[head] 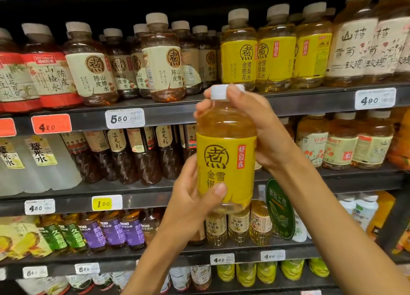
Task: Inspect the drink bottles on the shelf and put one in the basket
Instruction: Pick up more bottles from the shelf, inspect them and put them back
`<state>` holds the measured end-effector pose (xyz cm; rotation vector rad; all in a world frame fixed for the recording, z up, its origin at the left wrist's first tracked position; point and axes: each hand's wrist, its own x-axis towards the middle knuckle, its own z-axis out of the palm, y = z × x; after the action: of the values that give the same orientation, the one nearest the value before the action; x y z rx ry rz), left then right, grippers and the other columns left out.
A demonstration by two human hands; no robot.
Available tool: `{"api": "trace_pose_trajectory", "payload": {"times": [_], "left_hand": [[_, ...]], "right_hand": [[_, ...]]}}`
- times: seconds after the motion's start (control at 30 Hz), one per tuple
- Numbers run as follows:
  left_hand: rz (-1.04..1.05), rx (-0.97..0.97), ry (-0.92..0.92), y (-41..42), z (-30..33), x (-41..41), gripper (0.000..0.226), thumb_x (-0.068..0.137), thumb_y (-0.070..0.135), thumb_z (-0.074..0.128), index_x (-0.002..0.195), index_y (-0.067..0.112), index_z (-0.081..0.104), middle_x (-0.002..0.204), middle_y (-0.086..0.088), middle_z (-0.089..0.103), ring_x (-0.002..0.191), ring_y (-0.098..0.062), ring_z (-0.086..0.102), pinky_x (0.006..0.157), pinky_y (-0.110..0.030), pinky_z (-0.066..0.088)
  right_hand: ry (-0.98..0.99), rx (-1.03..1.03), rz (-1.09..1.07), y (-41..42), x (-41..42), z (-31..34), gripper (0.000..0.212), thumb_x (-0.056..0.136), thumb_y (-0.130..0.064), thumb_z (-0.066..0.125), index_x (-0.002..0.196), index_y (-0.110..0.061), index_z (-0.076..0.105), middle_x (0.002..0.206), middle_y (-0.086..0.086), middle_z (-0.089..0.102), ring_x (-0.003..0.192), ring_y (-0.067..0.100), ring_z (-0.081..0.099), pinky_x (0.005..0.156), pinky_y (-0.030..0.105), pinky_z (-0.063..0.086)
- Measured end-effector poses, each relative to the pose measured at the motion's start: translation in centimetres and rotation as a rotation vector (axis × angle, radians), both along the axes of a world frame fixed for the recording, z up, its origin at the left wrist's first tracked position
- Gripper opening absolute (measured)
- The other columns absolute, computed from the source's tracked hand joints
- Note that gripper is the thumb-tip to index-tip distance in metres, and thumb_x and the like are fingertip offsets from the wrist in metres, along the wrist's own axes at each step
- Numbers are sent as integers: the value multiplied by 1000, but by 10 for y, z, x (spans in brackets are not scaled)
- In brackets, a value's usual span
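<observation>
A yellow-labelled bottle (226,152) of pale amber drink is held upright in front of the shelves (177,115), clear of them, with its label facing the camera; the left hand (190,197) grips its lower part from the left, thumb pressed across the bottom of the label, fingers curled round behind; the right hand (255,126) holds the top, its fingers wrapped over the white cap (218,92) and shoulder from the right; just behind the cap, on the upper shelf, stands a row of matching yellow bottles (275,48), with cream-labelled bottles (164,59) to their left and red-labelled ones (51,73) at the far left; price tags (125,118) are fixed along the shelf edges, one red tag (51,124) and one yellow tag (107,203) among the white; dark bottles (137,155) fill the shelf below; a round green sign (280,208) hangs just right of the held bottle's base; lower shelves carry purple and green labels (113,230); no basket shows in view.
</observation>
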<state>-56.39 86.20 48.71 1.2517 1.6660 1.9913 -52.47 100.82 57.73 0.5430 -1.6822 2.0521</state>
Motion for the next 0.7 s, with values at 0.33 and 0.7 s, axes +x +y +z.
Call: {"api": "trace_pose_trajectory", "payload": {"times": [0.33, 0.7], "left_hand": [[110, -65, -42, -1, 13, 9, 63, 56, 48, 75, 115, 32, 58, 102, 12, 73, 93, -6, 70, 74, -17, 55], [-206, -69, -381, -5, 3, 11, 89, 58, 57, 83, 131, 16, 53, 124, -7, 66, 116, -24, 62, 95, -35, 51]], "right_hand": [[-202, 73, -263, -12, 3, 13, 33, 92, -41, 59, 98, -11, 70, 86, 3, 74, 76, 13, 70, 64, 23, 55], [-332, -145, 96, 5, -10, 5, 39, 83, -40, 57, 104, -9, 67, 92, 8, 75, 91, 24, 72, 73, 32, 58]]}}
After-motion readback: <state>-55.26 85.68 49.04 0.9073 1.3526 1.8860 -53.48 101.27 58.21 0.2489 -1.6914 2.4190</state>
